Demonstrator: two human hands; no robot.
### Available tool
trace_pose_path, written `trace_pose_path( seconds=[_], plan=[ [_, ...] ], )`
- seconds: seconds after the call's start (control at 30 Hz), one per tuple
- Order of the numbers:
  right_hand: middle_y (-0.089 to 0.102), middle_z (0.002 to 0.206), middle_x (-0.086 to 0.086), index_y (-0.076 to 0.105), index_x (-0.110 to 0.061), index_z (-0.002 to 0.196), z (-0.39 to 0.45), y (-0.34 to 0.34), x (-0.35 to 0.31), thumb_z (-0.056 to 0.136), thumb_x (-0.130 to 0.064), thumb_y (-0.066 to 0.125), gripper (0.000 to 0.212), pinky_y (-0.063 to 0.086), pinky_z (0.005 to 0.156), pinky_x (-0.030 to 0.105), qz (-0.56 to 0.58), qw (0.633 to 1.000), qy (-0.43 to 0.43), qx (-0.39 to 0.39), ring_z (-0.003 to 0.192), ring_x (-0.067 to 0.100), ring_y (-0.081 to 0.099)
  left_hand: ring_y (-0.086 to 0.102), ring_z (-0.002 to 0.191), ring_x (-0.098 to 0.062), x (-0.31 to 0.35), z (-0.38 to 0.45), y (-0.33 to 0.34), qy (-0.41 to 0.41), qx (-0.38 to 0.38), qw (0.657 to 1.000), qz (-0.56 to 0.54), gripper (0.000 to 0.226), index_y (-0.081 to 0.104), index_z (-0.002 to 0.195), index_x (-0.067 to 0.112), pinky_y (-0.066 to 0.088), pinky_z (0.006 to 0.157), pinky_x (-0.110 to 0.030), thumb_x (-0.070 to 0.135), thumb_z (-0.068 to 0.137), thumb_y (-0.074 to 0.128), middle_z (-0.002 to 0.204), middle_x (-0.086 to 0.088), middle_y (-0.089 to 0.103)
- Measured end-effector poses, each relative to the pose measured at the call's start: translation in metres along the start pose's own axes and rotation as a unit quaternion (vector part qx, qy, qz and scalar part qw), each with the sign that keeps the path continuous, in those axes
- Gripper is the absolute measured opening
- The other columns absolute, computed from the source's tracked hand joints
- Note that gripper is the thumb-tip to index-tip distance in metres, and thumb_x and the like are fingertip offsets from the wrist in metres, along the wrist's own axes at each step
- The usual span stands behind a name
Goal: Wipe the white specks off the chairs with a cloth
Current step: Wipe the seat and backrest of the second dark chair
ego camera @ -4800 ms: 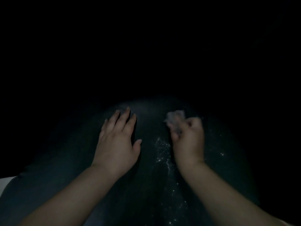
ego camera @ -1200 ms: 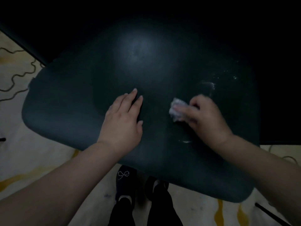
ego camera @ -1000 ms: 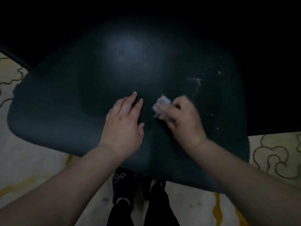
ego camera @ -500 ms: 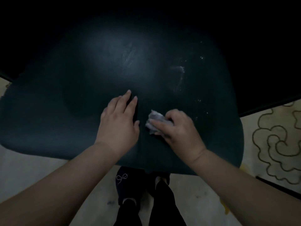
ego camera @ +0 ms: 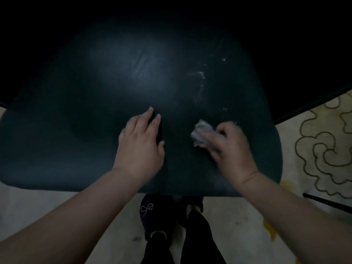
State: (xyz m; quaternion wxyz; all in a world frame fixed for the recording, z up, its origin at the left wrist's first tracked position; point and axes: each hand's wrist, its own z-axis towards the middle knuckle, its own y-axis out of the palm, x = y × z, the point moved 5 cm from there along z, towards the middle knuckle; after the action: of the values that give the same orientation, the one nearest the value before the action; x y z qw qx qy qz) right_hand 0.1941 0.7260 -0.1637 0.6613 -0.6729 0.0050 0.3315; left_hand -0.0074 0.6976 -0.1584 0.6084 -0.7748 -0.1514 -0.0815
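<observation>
The scene is very dim. A soft pale sheen falls on the dark chair seat (ego camera: 95, 130) above its centre; beyond its far edge everything sinks into black. The right hand (ego camera: 231, 147) is smeared by motion blur. Straight lines beside the seat bow from wide-angle distortion.

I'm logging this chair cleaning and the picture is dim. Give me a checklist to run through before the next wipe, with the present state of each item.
1. Cloth held in the right hand: ok, bunched under its fingers.
2. Cloth pressed to the chair seat: cannot tell, the hand is blurred.
3. Left hand bracing the seat: ok, lying flat with the palm down.
4. White specks gone: not ok, specks and a smear show beyond the cloth, toward the right rear.
5. Near edge of the seat clean: cannot tell, too dark.
6. Way from cloth to specks free: ok, nothing lies between.
</observation>
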Motion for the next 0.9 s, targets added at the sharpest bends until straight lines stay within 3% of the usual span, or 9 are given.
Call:
trace_pose_path(
  seconds=[0.1, 0.2, 0.33, 0.47, 0.57, 0.63, 0.73, 0.83, 0.9],
  plan=[
    [0.049, 0.092, 0.012, 0.071, -0.014, 0.109, 0.001, 0.002, 0.01, 0.083, -0.014, 0.071, 0.026, 0.051, 0.07, 0.041, 0.005, 0.996, 0.071, 0.061, 0.081, 0.029, 0.051, 0.02, 0.133, -0.021, -0.001, 0.001, 0.0, -0.008, 0.01, 1.0, -0.016, 0.065, 0.038, 0.145, 0.015, 0.028, 0.107, -0.045, 0.027, 0.086, 0.062, 0.155, -0.002, 0.027],
    [0.052, 0.088, 0.01, 0.064, -0.02, 0.088, -0.005, 0.026, -0.024, 0.081, -0.029, 0.073, 0.014, 0.053, 0.067, 0.048, 0.048, 0.988, 0.121, 0.089, 0.079, 0.03, 0.056, 0.021, 0.132, -0.022, -0.002, 0.002, 0.0, -0.007, 0.013, 1.0, -0.02, 0.064, 0.039, 0.145, 0.015, 0.028, 0.108, -0.046, 0.026, 0.086, 0.062, 0.155, -0.003, 0.028],
    [0.05, 0.088, 0.01, 0.068, -0.023, 0.111, -0.028, 0.033, -0.046, 0.08, -0.02, 0.063, 0.032, 0.049, 0.06, 0.04, 0.053, 0.999, 0.005, 0.006, 0.075, 0.027, 0.051, 0.022, 0.135, -0.024, -0.001, 0.002, 0.0, -0.004, 0.005, 1.0, -0.009, 0.064, 0.037, 0.146, 0.015, 0.026, 0.109, -0.046, 0.027, 0.087, 0.061, 0.155, -0.002, 0.026],
    [0.048, 0.097, 0.013, 0.061, -0.037, 0.089, -0.018, 0.012, 0.012, 0.087, -0.032, 0.063, 0.006, 0.051, 0.083, 0.051, -0.009, 0.993, 0.071, 0.099, 0.095, 0.034, 0.055, 0.022, 0.134, -0.024, 0.0, 0.0, 0.0, 0.002, 0.007, 1.0, 0.004, 0.064, 0.038, 0.145, 0.015, 0.027, 0.109, -0.046, 0.027, 0.087, 0.062, 0.155, -0.002, 0.027],
    [0.049, 0.101, 0.012, 0.06, -0.037, 0.093, -0.008, 0.013, 0.01, 0.085, -0.024, 0.062, 0.016, 0.05, 0.085, 0.045, 0.069, 0.977, 0.153, 0.129, 0.095, 0.031, 0.052, 0.024, 0.134, -0.026, 0.004, 0.0, 0.001, 0.004, 0.006, 1.0, 0.008, 0.065, 0.038, 0.145, 0.014, 0.026, 0.109, -0.046, 0.027, 0.086, 0.062, 0.155, -0.003, 0.028],
    [0.052, 0.101, 0.015, 0.065, -0.029, 0.113, -0.004, 0.027, -0.018, 0.082, -0.016, 0.063, 0.033, 0.046, 0.078, 0.041, 0.069, 0.987, 0.116, 0.082, 0.091, 0.033, 0.05, 0.026, 0.134, -0.029, 0.01, 0.002, 0.003, 0.013, 0.007, 1.0, 0.012, 0.065, 0.04, 0.144, 0.012, 0.027, 0.109, -0.047, 0.027, 0.085, 0.064, 0.154, -0.005, 0.03],
    [0.051, 0.096, 0.015, 0.065, -0.019, 0.121, -0.002, 0.024, -0.02, 0.08, -0.008, 0.071, 0.043, 0.047, 0.073, 0.04, 0.04, 0.993, 0.103, 0.043, 0.086, 0.031, 0.051, 0.026, 0.134, -0.031, 0.022, 0.008, 0.007, 0.023, 0.004, 1.0, 0.016, 0.067, 0.04, 0.144, 0.013, 0.028, 0.11, -0.048, 0.029, 0.084, 0.064, 0.154, -0.006, 0.029],
    [0.053, 0.106, 0.016, 0.064, -0.022, 0.121, -0.002, 0.0, 0.031, 0.085, -0.014, 0.063, 0.037, 0.04, 0.082, 0.034, -0.013, 0.985, 0.157, 0.074, 0.097, 0.031, 0.049, 0.021, 0.138, -0.029, 0.028, 0.015, 0.009, 0.017, -0.001, 1.0, 0.017, 0.067, 0.037, 0.146, 0.017, 0.024, 0.112, -0.047, 0.034, 0.085, 0.061, 0.156, -0.005, 0.025],
    [0.055, 0.103, 0.006, 0.065, -0.021, 0.115, -0.003, -0.01, 0.052, 0.089, -0.019, 0.06, 0.027, 0.038, 0.082, 0.024, -0.021, 0.972, 0.205, 0.11, 0.095, 0.02, 0.049, 0.02, 0.139, -0.028, 0.031, 0.021, 0.008, 0.016, 0.004, 1.0, 0.015, 0.067, 0.036, 0.146, 0.018, 0.023, 0.112, -0.048, 0.035, 0.086, 0.06, 0.156, -0.005, 0.024]
  ],
)
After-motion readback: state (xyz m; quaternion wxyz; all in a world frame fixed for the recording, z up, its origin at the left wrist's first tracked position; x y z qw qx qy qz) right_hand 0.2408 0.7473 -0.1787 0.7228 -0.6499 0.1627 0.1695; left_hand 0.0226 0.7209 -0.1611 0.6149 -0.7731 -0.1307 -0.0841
